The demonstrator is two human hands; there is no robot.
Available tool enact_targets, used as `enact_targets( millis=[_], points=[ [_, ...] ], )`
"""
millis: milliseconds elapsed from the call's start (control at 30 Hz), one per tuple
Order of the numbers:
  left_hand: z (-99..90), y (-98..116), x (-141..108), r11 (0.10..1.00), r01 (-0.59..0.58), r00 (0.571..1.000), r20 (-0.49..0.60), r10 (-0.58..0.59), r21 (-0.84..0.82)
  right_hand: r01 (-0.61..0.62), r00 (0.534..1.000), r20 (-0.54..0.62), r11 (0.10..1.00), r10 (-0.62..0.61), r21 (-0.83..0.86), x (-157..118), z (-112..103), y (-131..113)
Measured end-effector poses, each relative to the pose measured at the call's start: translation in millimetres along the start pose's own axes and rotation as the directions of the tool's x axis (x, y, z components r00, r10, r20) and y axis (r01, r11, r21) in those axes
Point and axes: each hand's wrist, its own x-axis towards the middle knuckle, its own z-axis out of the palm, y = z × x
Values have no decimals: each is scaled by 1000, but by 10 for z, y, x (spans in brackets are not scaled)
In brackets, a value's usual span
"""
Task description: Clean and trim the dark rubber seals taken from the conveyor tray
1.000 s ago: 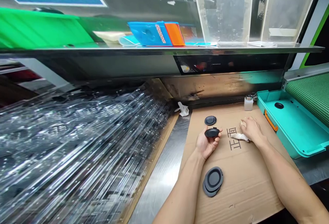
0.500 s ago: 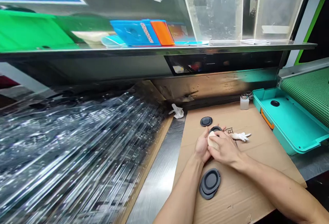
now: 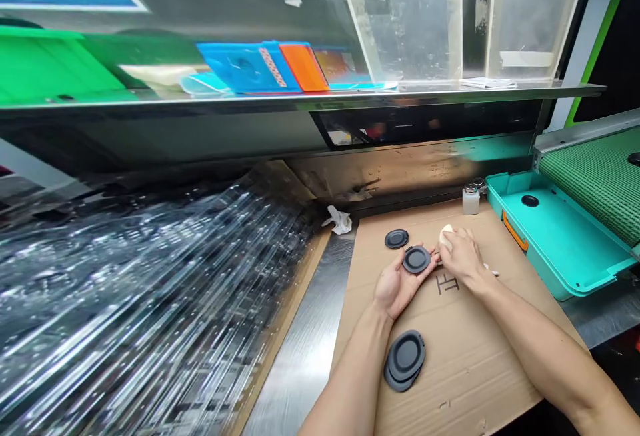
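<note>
I have the left hand [image 3: 400, 287] turned palm up, with the forearm rising from the bottom of the view. The hand is narrowly cupped, and a round matte-black rubber disc [image 3: 416, 259] rests across the fingers, held flat with its recessed face upward. The right hand [image 3: 463, 256] comes in from the lower right, wrist low and fingers curled downward, closed around a soft cream-coloured wad [image 3: 447, 236] that shows just past the fingertips. That wad sits just beside the disc's edge; I cannot tell whether the two touch.

Both hands are over a flat brown cardboard sheet [image 3: 480, 363] printed with dark Chinese characters [image 3: 447, 284]. A second black disc [image 3: 397, 239] lies flat on the cardboard just left of the held one, and a stack of two black discs [image 3: 405, 361] lies nearer me, below the left wrist. A small clear bottle with a metal top [image 3: 471, 199] stands at the cardboard's far edge. To the right is an open teal plastic tray with an orange latch [image 3: 560, 239], holding one black disc [image 3: 530, 201], and beyond it runs a green mesh conveyor belt [image 3: 600, 183]. A crumpled white cloth [image 3: 340, 221] lies on the brushed-steel counter [image 3: 305, 369] left of the cardboard, beside a broad stack of clear plastic sheets [image 3: 150, 296].
</note>
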Motion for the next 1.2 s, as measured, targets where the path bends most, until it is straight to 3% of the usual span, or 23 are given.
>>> enact_targets(
  millis=[133,300,600,667,733,833,900,933,1067,1200],
  points=[
    [21,107,-39,994,50,998,-30,-54,-102,-85,996,-28,996,84,-20,40,-43,228],
    [31,169,-70,971,157,985,-42,-167,-182,-105,994,-24,993,104,-50,76,-35,341],
    [45,189,-117,991,71,997,42,-67,-110,-91,992,-89,995,94,38,115,-38,437],
    [35,188,-115,994,59,997,62,-54,-88,15,992,-123,988,4,154,80,-79,319],
    [24,174,-102,996,39,997,74,-33,-79,207,974,-151,935,-169,288,14,-123,144],
    [7,119,-66,997,-4,997,81,11,-83,475,870,-76,785,-488,398,-113,-151,-130],
    [-5,67,-36,998,1,996,85,5,-70,550,800,10,740,-600,387,-181,-138,-267],
    [-12,41,-21,998,16,996,90,-11,-59,561,789,41,744,-614,363,-204,-127,-315],
    [-49,-13,20,997,56,993,106,-50,-49,524,828,83,818,-555,236,-243,-113,-400],
    [-57,-11,15,997,75,989,128,-71,-26,593,775,155,789,-613,160,-272,-148,-434]
  ],
)
